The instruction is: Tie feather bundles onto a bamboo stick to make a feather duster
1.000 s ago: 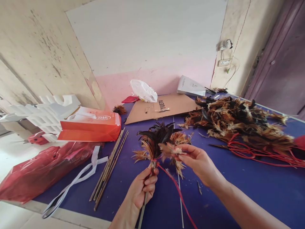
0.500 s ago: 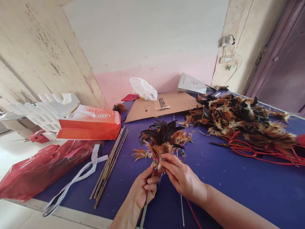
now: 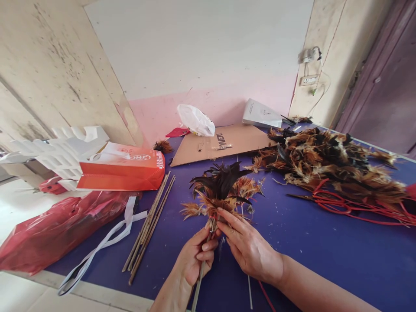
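Feather bundle [image 3: 222, 180] at the head of a thin stick, pressed between two hands

Largest first: a blue table [image 3: 328, 260] extends beneath and beyond both hands. Past the right hand, ahead and to its outer side, lies a broad heap of loose feathers [image 3: 325, 160], well apart from the fingers. The worked bundle stands just above both hands, dark plumes uppermost, brown ones lower. The right hand [image 3: 251, 247] is narrow, its fingertips closed against the feather bases; the left hand [image 3: 198, 255] curls around the stick [image 3: 199, 288] directly below. Spare sticks [image 3: 147, 229] lie outward of the left hand. Smallest is the red cord [image 3: 266, 297], emerging below the right wrist (its path under the palm is hidden, so its tension cannot be judged).

For good results, the left grip should probably stay firm and close beneath the quills, so that the stick cannot turn. The right fingertips do best to press the bases flat and level, spreading tufts evenly around the stick without crushing the plumes above.
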`<state>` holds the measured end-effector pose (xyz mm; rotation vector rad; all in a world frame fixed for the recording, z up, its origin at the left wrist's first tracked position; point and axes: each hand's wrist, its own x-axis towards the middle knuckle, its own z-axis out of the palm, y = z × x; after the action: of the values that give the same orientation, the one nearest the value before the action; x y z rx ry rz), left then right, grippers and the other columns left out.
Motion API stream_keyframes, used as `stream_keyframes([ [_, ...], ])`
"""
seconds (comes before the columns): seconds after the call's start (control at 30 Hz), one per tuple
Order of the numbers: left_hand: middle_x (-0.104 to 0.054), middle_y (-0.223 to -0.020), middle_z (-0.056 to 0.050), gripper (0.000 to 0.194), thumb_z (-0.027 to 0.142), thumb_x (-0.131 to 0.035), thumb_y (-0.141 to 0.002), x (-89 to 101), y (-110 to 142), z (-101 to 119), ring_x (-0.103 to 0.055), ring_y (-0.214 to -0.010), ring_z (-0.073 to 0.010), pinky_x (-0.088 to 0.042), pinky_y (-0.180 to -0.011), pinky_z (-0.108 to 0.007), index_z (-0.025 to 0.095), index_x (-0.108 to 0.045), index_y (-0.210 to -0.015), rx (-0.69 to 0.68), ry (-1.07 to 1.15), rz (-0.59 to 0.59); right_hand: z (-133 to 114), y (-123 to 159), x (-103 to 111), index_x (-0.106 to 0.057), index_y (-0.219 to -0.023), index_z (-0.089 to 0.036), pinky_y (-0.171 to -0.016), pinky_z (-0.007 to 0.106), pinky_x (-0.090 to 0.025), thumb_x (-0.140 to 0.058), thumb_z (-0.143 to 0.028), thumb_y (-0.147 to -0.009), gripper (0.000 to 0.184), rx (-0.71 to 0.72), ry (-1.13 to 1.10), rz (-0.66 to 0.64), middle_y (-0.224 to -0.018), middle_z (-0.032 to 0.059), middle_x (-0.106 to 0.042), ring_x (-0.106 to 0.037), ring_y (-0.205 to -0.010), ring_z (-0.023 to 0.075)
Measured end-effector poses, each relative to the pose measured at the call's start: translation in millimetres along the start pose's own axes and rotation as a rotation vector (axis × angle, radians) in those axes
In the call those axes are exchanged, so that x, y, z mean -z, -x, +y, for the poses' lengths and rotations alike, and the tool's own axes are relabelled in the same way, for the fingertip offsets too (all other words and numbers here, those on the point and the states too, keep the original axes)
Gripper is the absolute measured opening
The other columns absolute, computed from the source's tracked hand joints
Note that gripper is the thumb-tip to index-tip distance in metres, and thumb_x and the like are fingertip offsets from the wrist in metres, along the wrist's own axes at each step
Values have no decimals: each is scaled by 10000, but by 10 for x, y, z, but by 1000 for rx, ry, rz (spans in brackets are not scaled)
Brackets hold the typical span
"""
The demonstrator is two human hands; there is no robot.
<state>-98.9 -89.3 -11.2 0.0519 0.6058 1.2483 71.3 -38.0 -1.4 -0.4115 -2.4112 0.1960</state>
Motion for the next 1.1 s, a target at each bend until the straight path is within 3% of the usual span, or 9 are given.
stream_keyframes([
  [0.13,-542,-723,-71,261,142,-321,-890,-10,3,4,-316,-384,9,-237,-258,-37,79,-556,-797,-80,-51,25,-52,55,12,-557,-1083,-180,-870,377,-440,-436,-158,-820,289,-149,-56,176,-1199,139,-486,-515,-1034,215],
  [0.2,-543,-719,-59,226,125,-354,-874,-15,2,-6,-301,-379,10,-224,-253,-38,92,-554,-774,-131,-105,36,-67,36,6,-612,-872,-195,-785,350,-464,-502,-233,-804,134,-295,-134,201,-980,97,-573,-562,-860,191],
  [0.27,-540,-702,-43,145,130,-444,-837,-12,-3,-25,-292,-373,15,-217,-254,-41,95,-565,-766,-174,-171,24,-64,-19,-13,-598,-709,-187,-715,329,-469,-569,-317,-764,144,-493,-236,188,-795,60,-587,-563,-745,182],
  [0.4,-556,-700,-35,100,164,-628,-720,1,-12,-68,-298,-364,30,-203,-265,-46,88,-605,-780,-198,-274,-16,-37,-147,-76,-606,-839,-173,-676,280,-471,-616,-369,-718,231,-745,-659,209,-784,35,-625,-577,-720,171],
  [0.5,-582,-725,-47,139,186,-668,-683,-4,-6,-83,-288,-355,37,-192,-265,-53,83,-624,-767,-187,-327,-40,-37,-186,-101,-610,-871,-156,-672,256,-468,-600,-343,-735,231,-758,-939,237,-776,25,-630,-575,-691,147],
  [0.63,-601,-769,-64,150,207,-656,-700,-15,7,-95,-270,-351,41,-193,-270,-61,88,-636,-788,-166,-372,-74,-51,-185,-94,-615,-888,-153,-661,243,-463,-610,-299,-735,212,-754,-1130,262,-728,7,-620,-553,-636,118],
  [0.8,-553,-610,-22,149,224,-648,-709,-26,6,-116,-258,-332,33,-179,-272,-66,81,-634,-751,-178,-405,-75,-61,-179,-71,-625,-903,-146,-681,253,-461,-654,-273,-702,239,-785,-1199,275,-771,25,-635,-562,-688,134],
  [0.9,-588,-694,-55,146,216,-626,-728,-19,6,-111,-256,-337,40,-176,-274,-67,78,-636,-777,-170,-415,-89,-65,-179,-30,-629,-835,-136,-649,242,-450,-656,-267,-708,185,-785,-1274,250,-661,1,-597,-532,-617,112],
  [1.1,-617,-739,-83,161,222,-628,-732,23,14,-79,-246,-343,43,-173,-279,-64,87,-643,-817,-121,-369,-125,-45,-204,26,-643,-743,-141,-646,230,-439,-673,-254,-702,124,-634,-1455,160,-641,-13,-579,-508,-601,94],
])
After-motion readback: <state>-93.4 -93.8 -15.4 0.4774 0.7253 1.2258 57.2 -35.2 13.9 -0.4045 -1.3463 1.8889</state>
